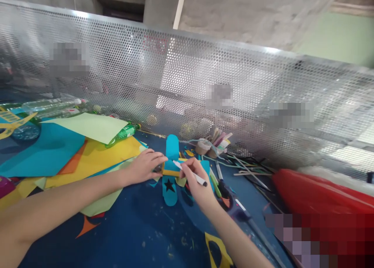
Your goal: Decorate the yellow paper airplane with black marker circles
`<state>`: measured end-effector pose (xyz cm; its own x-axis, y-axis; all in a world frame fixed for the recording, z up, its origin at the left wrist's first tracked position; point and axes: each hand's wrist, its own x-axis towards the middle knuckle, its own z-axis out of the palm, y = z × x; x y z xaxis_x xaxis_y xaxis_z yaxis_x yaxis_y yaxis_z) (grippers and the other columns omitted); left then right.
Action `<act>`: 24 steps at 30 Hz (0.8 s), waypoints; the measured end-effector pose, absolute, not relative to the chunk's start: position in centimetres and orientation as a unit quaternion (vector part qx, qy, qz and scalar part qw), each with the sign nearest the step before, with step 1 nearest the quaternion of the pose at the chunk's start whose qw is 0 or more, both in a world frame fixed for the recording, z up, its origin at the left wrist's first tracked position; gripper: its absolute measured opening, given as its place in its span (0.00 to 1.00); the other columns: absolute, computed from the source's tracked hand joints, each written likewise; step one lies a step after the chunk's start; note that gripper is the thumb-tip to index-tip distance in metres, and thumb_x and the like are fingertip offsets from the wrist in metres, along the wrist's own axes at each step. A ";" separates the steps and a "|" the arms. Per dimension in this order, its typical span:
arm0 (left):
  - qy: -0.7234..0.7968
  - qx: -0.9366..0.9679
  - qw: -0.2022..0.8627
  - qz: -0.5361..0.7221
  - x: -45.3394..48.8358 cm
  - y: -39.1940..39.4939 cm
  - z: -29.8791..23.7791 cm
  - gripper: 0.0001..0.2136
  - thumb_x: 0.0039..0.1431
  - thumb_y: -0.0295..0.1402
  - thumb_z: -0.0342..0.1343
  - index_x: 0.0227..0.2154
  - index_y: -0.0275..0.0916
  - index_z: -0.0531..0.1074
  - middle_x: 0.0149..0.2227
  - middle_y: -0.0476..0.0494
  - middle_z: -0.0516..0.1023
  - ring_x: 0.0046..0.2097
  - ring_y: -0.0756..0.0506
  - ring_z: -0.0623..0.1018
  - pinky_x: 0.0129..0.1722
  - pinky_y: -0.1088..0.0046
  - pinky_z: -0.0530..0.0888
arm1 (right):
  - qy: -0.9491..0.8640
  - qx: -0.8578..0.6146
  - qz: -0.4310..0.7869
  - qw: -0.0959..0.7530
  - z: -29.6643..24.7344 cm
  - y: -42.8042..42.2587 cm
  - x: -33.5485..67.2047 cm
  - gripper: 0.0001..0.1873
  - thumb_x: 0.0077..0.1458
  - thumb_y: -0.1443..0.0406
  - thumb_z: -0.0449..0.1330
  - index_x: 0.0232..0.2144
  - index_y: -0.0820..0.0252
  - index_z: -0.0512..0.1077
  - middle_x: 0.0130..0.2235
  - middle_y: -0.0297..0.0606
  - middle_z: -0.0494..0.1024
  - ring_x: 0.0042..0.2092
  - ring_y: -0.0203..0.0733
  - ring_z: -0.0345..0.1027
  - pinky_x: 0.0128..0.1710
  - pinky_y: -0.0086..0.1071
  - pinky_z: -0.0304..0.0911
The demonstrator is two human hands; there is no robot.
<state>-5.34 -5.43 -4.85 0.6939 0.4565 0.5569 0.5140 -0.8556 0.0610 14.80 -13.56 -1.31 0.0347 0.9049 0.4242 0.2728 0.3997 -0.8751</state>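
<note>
A toy airplane (170,151) of blue and yellow paper or card lies in front of me. Its wings run away from and toward me, and the nearer one bears a black star (169,185). My left hand (145,166) grips its left end between thumb and fingers. My right hand (194,178) is closed round a white marker (198,178) with a black end, its tip at the top of the plane's body. The plane's right part is partly behind my right hand.
Coloured sheets (96,155) and a green bottle (124,133) lie left. A perforated metal screen (131,65) stands behind the table. Right are scissors (224,192), rolls of tape (203,145), sticks and a red bag (315,194). A cut yellow scrap (214,240) lies near me.
</note>
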 end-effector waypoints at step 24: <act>-0.208 -0.920 0.135 -0.303 -5.6 -5.5 -5.4 0.19 0.64 0.42 0.52 0.54 0.39 0.63 0.53 0.38 0.73 0.52 0.41 0.72 0.56 0.59 0.64 | -0.608 -0.487 0.289 0.557 -2.1 -13.3 14.8 0.14 0.53 0.60 0.57 0.22 0.54 0.56 0.18 0.23 0.60 0.20 0.32 0.51 0.21 0.27 0.49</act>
<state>-5.62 -5.46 -5.35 0.7290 0.3016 0.6145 0.4653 -0.8767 -0.1217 14.81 -13.27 -2.10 0.0935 0.9137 0.3956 0.2703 0.3591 -0.8933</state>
